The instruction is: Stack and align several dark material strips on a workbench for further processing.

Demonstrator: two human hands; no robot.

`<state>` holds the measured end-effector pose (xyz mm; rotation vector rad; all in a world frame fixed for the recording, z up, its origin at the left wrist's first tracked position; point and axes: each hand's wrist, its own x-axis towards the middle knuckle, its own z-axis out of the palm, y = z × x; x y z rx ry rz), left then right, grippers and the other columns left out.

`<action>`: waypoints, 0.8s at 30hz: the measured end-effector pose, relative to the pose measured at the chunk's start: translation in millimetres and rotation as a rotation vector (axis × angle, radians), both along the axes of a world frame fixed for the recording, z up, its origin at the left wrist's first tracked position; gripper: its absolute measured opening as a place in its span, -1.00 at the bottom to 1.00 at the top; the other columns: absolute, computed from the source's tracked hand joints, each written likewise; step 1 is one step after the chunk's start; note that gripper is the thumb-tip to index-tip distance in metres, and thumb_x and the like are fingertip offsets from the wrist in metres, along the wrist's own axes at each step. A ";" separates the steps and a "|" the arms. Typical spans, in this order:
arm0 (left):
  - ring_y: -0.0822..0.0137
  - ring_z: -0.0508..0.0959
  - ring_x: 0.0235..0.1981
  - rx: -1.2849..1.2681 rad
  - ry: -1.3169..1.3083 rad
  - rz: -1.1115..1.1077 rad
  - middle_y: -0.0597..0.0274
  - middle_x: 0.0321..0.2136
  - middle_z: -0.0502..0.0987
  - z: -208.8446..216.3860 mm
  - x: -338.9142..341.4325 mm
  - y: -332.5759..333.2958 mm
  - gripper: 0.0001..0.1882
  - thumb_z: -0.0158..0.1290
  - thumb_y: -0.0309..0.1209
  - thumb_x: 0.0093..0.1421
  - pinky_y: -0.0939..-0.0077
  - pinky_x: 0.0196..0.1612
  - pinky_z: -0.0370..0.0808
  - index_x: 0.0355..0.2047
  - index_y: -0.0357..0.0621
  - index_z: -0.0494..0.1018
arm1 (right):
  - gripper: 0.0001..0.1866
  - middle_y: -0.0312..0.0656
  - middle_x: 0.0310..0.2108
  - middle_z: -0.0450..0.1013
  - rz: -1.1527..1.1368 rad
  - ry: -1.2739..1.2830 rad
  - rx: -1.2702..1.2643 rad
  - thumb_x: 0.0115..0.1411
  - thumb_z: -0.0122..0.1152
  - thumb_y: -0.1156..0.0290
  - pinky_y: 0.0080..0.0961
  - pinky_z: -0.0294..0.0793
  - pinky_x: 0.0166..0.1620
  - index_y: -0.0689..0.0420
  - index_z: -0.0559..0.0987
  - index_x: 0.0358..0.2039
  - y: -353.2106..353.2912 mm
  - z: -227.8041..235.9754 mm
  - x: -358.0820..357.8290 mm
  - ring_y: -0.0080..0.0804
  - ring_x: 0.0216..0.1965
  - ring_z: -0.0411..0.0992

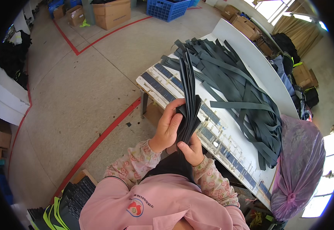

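Between my two hands stands a thick bundle of dark grey fabric strips [189, 82], held upright over the table's near edge. My left hand [167, 128] is closed round the bundle's left side, thumb pointing up along it. Lower down, my right hand [193, 150] grips the bundle from the right, its thumb lying across the front. Some strips fold over near the middle of the bundle. Beyond my hands, a loose heap of similar dark grey strips [247, 90] covers much of the white table [228, 132].
A tied pinkish plastic sack [298, 165] leans at the table's right end. Stacked dark pieces with yellow-green bands [65, 199] stand low on my left. Cardboard boxes [111, 14] and a blue crate [167, 9] sit across the floor, near red floor lines [109, 134].
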<state>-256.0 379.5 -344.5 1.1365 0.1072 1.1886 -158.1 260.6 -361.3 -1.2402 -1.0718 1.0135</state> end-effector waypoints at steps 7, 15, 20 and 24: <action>0.26 0.52 0.00 0.142 0.172 0.141 -0.08 0.10 0.42 -17.1 -1.9 6.6 -0.59 -0.27 -0.33 0.49 0.39 0.06 0.47 0.23 -0.29 0.08 | -0.31 -0.12 -0.05 0.51 -0.066 -0.174 0.097 0.17 0.38 0.34 -0.49 0.43 0.03 0.28 0.30 0.24 4.6 4.6 -5.9 -0.46 -0.07 0.48; 0.46 0.47 -0.06 0.002 0.113 0.360 0.17 -0.05 0.45 17.6 0.6 21.7 -0.68 -0.29 -0.36 0.49 0.54 0.02 0.43 0.13 -0.27 0.25 | -0.28 0.04 -0.16 0.57 -0.189 -0.533 0.004 0.10 0.47 0.24 -0.42 0.51 -0.08 0.32 0.34 0.16 -11.9 7.4 -5.0 -0.20 -0.17 0.59; 0.01 0.42 0.17 -0.148 -0.174 -0.150 -0.14 0.23 0.29 26.7 10.9 5.6 -0.06 -0.26 0.35 0.26 0.10 0.24 0.37 0.31 -0.23 0.05 | -0.29 0.02 -0.18 0.57 -0.222 -0.555 0.008 0.09 0.47 0.24 -0.43 0.52 -0.10 0.31 0.36 0.15 -16.9 6.2 -4.1 -0.23 -0.18 0.60; 0.06 0.47 0.11 -0.241 -0.087 -0.286 -0.09 0.19 0.33 26.6 15.4 -4.0 0.06 -0.18 0.39 0.20 0.14 0.21 0.38 0.40 -0.22 -0.09 | -0.28 0.02 -0.19 0.57 -0.223 -0.546 0.007 0.09 0.47 0.24 -0.43 0.54 -0.13 0.30 0.35 0.16 -19.6 8.5 -5.6 -0.23 -0.20 0.60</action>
